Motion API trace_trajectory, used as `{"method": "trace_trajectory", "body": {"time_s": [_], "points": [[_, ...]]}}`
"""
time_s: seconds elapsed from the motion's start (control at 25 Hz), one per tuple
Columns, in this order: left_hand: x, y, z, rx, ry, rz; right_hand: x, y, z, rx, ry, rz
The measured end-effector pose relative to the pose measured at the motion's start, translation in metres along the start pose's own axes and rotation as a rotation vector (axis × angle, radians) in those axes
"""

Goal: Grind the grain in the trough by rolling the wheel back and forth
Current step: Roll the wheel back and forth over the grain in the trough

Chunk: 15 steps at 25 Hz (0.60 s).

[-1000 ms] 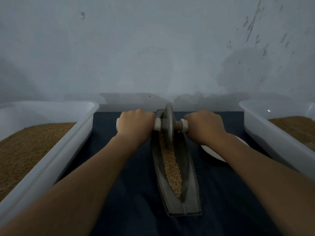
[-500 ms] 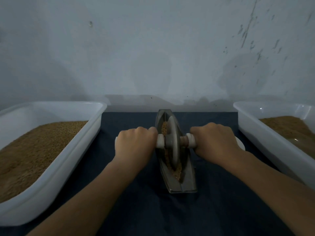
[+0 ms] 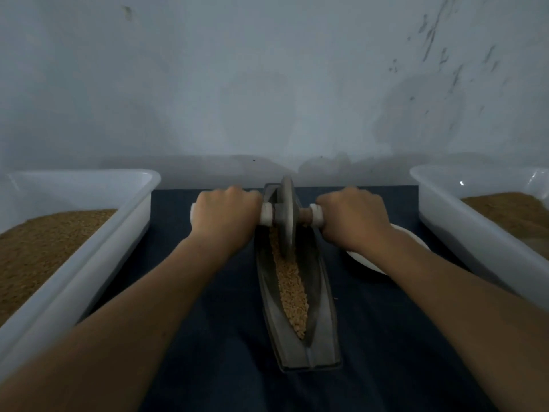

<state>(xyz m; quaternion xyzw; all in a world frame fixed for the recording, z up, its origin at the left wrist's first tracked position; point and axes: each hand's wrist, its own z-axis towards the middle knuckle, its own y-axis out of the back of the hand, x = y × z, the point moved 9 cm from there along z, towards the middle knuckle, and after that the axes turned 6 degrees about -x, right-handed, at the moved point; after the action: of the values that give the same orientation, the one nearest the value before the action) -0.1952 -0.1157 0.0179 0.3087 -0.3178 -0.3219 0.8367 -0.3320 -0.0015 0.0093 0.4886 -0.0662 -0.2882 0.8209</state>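
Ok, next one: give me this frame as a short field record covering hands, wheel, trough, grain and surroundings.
left hand: grips the left white handle
right hand: grips the right white handle
trough: long, grey, boat-shaped, on a dark blue cloth
wheel: grey disc, upright, at the trough's far end
grain: tan strip along the groove, nearer than the wheel
left tub and right tub: white plastic, each holding brown grain
dish: white, partly hidden under the right forearm

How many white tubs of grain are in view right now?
2. The left tub sits left of the trough, the right tub right of it; both run off frame, so more may lie unseen.
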Motion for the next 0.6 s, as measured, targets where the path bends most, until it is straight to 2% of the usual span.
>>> {"method": "trace_trajectory", "body": {"time_s": [0.32, 0.48, 0.6], "points": [[-0.013, 0.054, -0.071, 0.027, -0.056, -0.017, 0.007, 0.039, -0.071, 0.100, 0.077, 0.015], [-0.013, 0.033, -0.051, 0.033, -0.099, -0.037, 0.002, 0.025, -0.058, 0.121, 0.049, 0.020], [-0.004, 0.002, -0.017, 0.015, -0.052, -0.029, 0.003, 0.008, -0.017, 0.067, 0.069, -0.004]]}}
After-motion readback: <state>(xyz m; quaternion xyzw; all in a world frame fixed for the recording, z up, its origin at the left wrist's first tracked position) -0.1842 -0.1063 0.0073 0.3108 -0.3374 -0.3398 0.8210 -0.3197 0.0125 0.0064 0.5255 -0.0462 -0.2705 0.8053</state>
